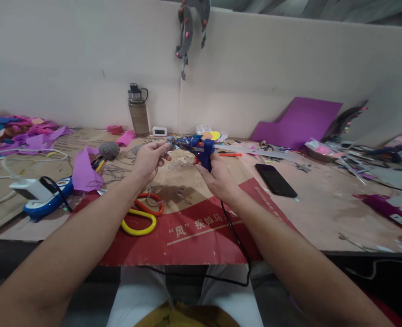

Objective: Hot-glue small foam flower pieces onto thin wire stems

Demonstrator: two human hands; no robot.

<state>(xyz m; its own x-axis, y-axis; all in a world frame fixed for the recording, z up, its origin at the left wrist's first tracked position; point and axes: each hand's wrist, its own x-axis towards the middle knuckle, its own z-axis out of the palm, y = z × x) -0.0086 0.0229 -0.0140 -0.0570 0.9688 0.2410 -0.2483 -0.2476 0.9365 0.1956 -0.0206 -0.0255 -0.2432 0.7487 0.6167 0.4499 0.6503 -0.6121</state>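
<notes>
A blue hot glue gun (202, 147) is gripped in my right hand (219, 175), its nozzle pointing left and its black cord hanging below my wrist. My left hand (153, 159) is closed in a pinch just left of the nozzle. A small greyish piece seems to be at its fingertips, too small to make out. Below my hands, scissors with red and yellow handles (139, 222) lie on a red printed sheet (204, 240), their blades partly hidden by my left forearm. Loose grey yarn (149, 195) trails beside them.
A grey yarn ball (109, 150), purple felt (86, 170) and a blue power strip (49, 202) lie at left. A bottle (138, 113) stands behind. A black phone (275, 180), a purple sheet (299, 120) and a magenta power strip (389, 211) are at right.
</notes>
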